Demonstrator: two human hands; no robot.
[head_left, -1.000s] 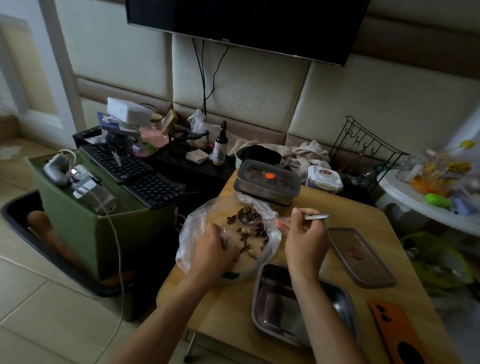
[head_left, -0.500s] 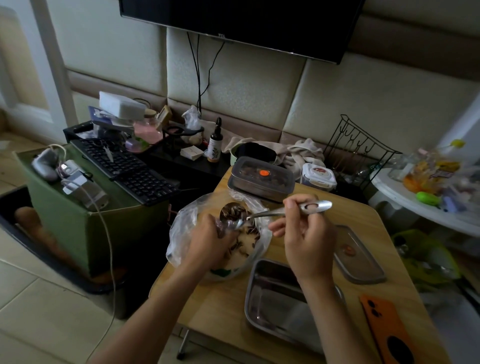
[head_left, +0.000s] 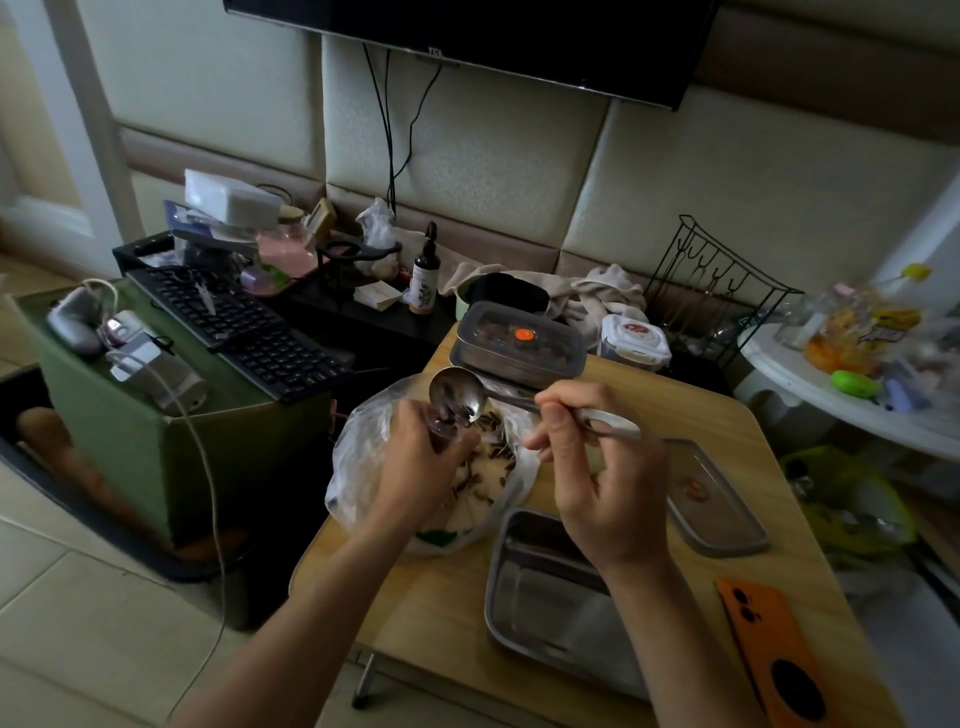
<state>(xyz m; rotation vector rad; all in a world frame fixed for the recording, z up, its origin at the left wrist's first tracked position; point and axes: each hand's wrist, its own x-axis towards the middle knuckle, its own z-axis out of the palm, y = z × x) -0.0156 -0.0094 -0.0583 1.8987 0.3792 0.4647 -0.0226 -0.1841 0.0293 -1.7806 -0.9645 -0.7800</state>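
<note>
My right hand (head_left: 597, 478) pinches the handle of a metal spoon (head_left: 457, 397), whose bowl is tilted toward my left hand and holds a few dark seeds. My left hand (head_left: 415, 467) grips a small clear container (head_left: 441, 431) just under the spoon's bowl, above a clear plastic bag (head_left: 358, 467) lying open on the wooden table (head_left: 436, 582). Dark striped seeds (head_left: 493, 452) lie scattered inside the bag. What the small container holds is hidden by my fingers.
An empty steel tray (head_left: 545, 597) sits near the front edge, its lid (head_left: 711, 499) to the right, an orange phone (head_left: 774, 654) at the front right. A lidded steel box (head_left: 519, 345) stands behind the bag. A green box with a keyboard (head_left: 249, 332) is on the left.
The spoon has risen out of the bag with seeds and tipped its bowl onto the small container in my left hand. My left hand lifted slightly off the bag.
</note>
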